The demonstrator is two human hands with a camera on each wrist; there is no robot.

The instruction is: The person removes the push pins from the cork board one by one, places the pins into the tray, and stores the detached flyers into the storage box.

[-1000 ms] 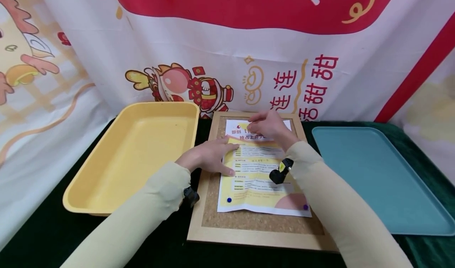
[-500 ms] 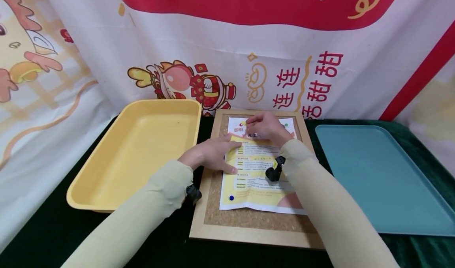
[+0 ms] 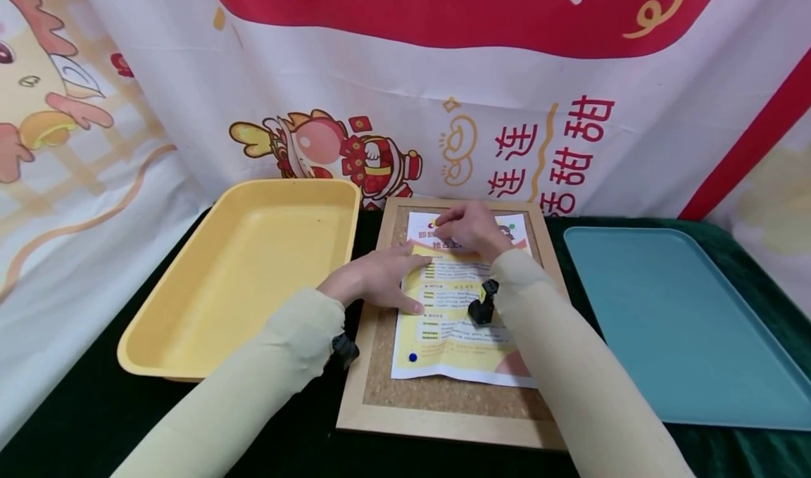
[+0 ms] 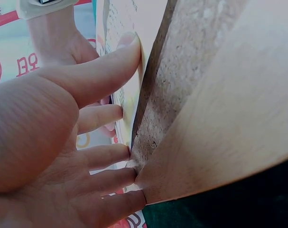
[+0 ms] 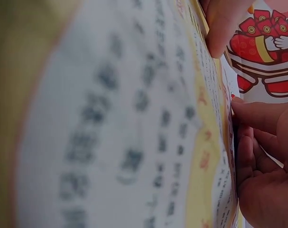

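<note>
Centrally, left hand (image 3: 374, 281) lies flat, fingers straight, steadying the flyer (image 3: 456, 316) on the corkboard (image 3: 443, 407); right hand (image 3: 472, 228) pinches something at its top, likely a pin; next probably calls for a straight pull.

- You are at a staged display spot, like a promotional booth or a dressed recording set, not a home or kitchen.
- Behind your desk (image 3: 95, 407) hangs a printed banner (image 3: 405, 91) with red panels, Chinese characters and festive cartoon figures.
- The desk is draped in dark green velvet-like cloth.
- On it, neatly in a row: a yellow tray (image 3: 190, 337), a framed cork board (image 3: 437, 400) carrying a pinned flyer (image 3: 450, 323), and a blue tray (image 3: 684, 337).
</note>
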